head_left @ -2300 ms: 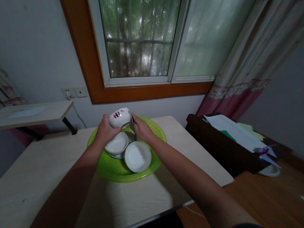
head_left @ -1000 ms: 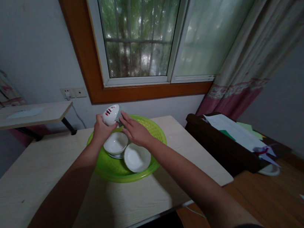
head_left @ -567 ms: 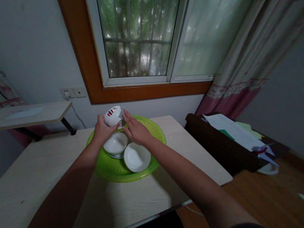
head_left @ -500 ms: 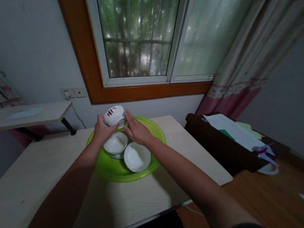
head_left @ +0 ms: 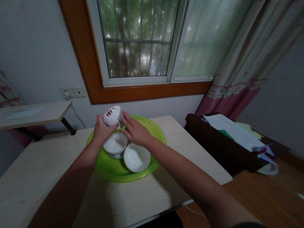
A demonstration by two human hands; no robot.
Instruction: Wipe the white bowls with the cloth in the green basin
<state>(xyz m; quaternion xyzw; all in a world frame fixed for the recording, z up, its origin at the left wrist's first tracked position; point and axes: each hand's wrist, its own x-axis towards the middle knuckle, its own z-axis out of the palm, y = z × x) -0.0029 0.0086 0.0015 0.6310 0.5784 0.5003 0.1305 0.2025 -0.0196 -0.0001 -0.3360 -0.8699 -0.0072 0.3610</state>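
Note:
A white bowl (head_left: pixel 112 116) with red and black markings on its outside is held tilted above the far part of a green plastic basket (head_left: pixel 103 172). My left hand (head_left: pixel 101 131) grips it from the left, with the thumb across its near side. On the right, my right hand (head_left: pixel 136 130) has its fingers against the bowl's edge, the thumb apart and lower. Below my hands, a second white bowl (head_left: pixel 116 142) sits in the basket on top of another dish, mostly hidden. Beside it lies another white bowl (head_left: pixel 137 157), its inside facing up.
The basket stands on a pale wooden table (head_left: pixel 140 197). A raised shelf (head_left: pixel 23 116) with a paper on it is at the left, below a wall socket (head_left: pixel 72 92). Past the table's right edge, papers (head_left: pixel 233 133) lie on a dark brown piece of furniture (head_left: pixel 215 146). A window is behind.
The bowl in my hands has turned and tilted, showing more of its marked outside. My right hand has shifted slightly left. The bowls in the basket have stayed put.

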